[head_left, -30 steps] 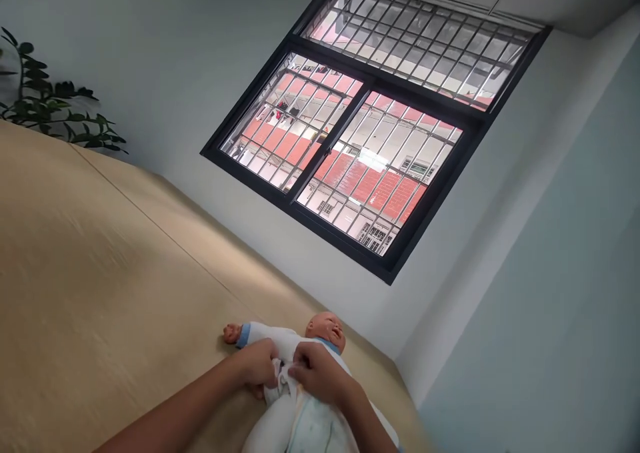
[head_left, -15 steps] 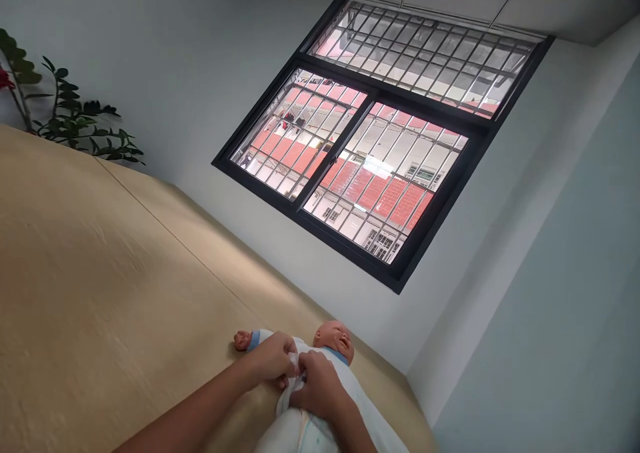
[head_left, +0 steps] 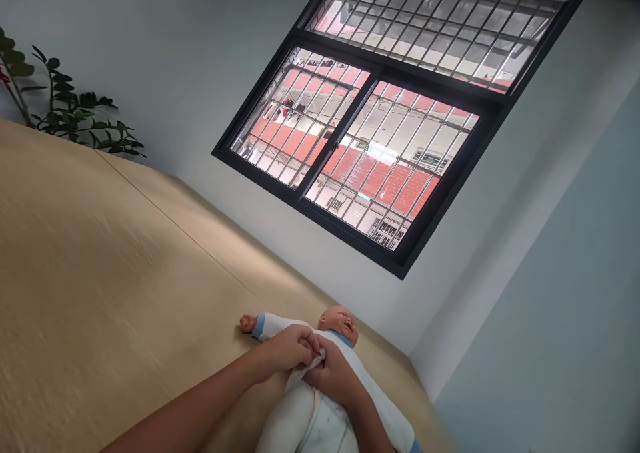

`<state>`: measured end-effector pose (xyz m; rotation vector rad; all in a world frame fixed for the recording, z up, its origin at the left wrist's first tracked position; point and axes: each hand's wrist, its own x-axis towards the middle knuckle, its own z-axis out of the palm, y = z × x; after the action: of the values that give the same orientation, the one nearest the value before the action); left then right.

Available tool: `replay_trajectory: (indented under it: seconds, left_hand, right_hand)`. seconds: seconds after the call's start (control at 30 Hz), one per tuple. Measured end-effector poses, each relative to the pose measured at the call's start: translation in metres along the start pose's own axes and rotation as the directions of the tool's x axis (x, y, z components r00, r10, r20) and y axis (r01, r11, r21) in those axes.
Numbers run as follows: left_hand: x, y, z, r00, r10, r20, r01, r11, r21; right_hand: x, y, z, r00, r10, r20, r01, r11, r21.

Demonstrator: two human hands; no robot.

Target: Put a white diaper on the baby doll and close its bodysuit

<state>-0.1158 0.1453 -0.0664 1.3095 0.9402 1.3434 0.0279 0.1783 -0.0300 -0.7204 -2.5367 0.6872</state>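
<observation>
A baby doll (head_left: 338,322) lies face up on the wooden tabletop (head_left: 110,273), dressed in a white top with blue collar and cuffs. Over its belly, my left hand (head_left: 295,349) pinches a thin piece of white cloth (head_left: 321,355) at the side of the top. Fingers closed, my right hand (head_left: 334,374) grips the same cloth from the other side, so the two hands touch or nearly touch. Below them shows a pale diaper (head_left: 327,423) with a faint print. The fingertips partly hide how the cloth is held.
A leafy green plant (head_left: 75,109) stands past the table's far left edge. Behind the table is a wall with a black-framed, barred window (head_left: 350,139). The table's far edge and corner run close to the doll's head.
Both hands have shifted slightly up and right in the picture, drawing together at the white cloth. The view has tilted a little, and more of the diaper and the doll's sleeve shows.
</observation>
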Motion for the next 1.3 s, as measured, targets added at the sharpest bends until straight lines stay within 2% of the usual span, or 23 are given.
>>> replay_trajectory:
  seconds: [0.1, 0.2, 0.27, 0.37, 0.43, 0.5, 0.63, 0.73, 0.87, 1.0, 1.13, 1.3]
  left_hand:
    - [0.005, 0.002, -0.009, 0.991, -0.054, -0.12, 0.058, 0.998, 0.035]
    - [0.008, -0.001, -0.027, 0.963, -0.121, -0.243, 0.152, 0.982, 0.115]
    - [0.006, -0.004, -0.039, 0.95, -0.203, -0.239, 0.245, 0.956, 0.162]
    - [0.0, -0.009, -0.047, 0.942, -0.314, -0.12, 0.333, 0.92, 0.207]
    - [-0.001, -0.012, -0.045, 0.952, -0.305, -0.038, 0.306, 0.927, 0.218]
    - [-0.001, -0.013, -0.039, 0.967, -0.254, -0.009, 0.25, 0.942, 0.223]
    - [0.003, -0.012, -0.029, 0.984, -0.157, -0.089, 0.17, 0.97, 0.176]
    - [0.004, -0.01, -0.025, 0.988, -0.114, -0.109, 0.122, 0.991, 0.064]
    - [0.003, -0.006, -0.024, 0.995, -0.086, -0.06, 0.082, 0.995, -0.054]
    - [-0.001, -0.001, -0.025, 0.998, -0.057, 0.029, 0.058, 0.997, -0.053]
    - [-0.006, 0.001, -0.027, 0.993, 0.005, 0.121, 0.0, 0.999, -0.041]
    - [-0.002, -0.006, -0.029, 0.99, 0.07, 0.123, -0.065, 0.997, -0.047]
  right_hand:
    - [-0.001, 0.006, -0.001, 1.0, 0.009, -0.006, -0.008, 0.996, 0.094]
    - [-0.001, 0.012, 0.0, 0.995, 0.079, -0.059, -0.078, 0.997, 0.029]
    - [-0.001, 0.014, 0.0, 0.991, 0.113, -0.076, -0.114, 0.993, -0.014]
    - [-0.002, 0.013, -0.001, 0.991, 0.086, -0.1, -0.09, 0.996, -0.03]
    - [-0.003, 0.011, -0.002, 0.992, 0.036, -0.12, -0.038, 0.999, -0.018]
    - [-0.003, 0.01, -0.002, 0.991, 0.009, -0.13, -0.01, 1.0, -0.004]
    - [-0.004, 0.009, -0.002, 0.991, 0.03, -0.131, -0.033, 0.999, -0.017]
    - [-0.004, 0.01, -0.001, 0.991, 0.03, -0.133, -0.033, 0.999, -0.019]
    - [-0.004, 0.015, 0.0, 0.991, 0.027, -0.129, -0.026, 1.0, 0.014]
    - [-0.004, 0.012, -0.003, 0.991, 0.026, -0.13, -0.018, 0.998, 0.06]
    - [-0.005, 0.004, -0.005, 0.996, -0.059, -0.07, 0.064, 0.995, 0.07]
    - [-0.005, 0.002, -0.004, 0.996, -0.067, -0.06, 0.069, 0.997, 0.03]
